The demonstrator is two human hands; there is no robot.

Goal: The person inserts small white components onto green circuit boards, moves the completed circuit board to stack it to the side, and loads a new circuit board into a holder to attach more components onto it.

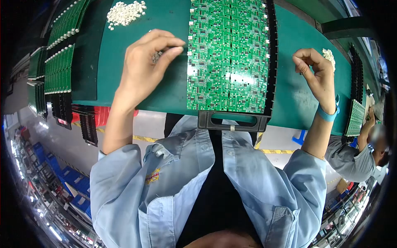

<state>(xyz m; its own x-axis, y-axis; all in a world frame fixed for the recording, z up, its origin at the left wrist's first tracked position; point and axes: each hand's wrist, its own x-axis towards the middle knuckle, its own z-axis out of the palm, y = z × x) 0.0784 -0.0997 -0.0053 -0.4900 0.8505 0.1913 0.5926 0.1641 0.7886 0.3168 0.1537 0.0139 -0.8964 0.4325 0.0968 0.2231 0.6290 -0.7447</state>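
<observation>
A panel of green circuit boards (229, 62) lies in a black frame with a handle (202, 121), and small white connectors line its left and right edges. My left hand (144, 62) hovers just left of the panel. Its fingers are curled, thumb and forefinger close together, and a few small pale connectors (156, 57) show inside them. To the right, apart from the panel, my right hand (317, 74) is closed with thumb and forefinger bent together; what they pinch, if anything, is too small to make out.
Loose white connectors form a pile (126, 14) at the upper left and another pile (329, 58) beyond my right hand. Racks of green boards (60, 68) stand at the left, with another board rack (355, 118) at the right. A co-worker (351, 159) sits at the far right.
</observation>
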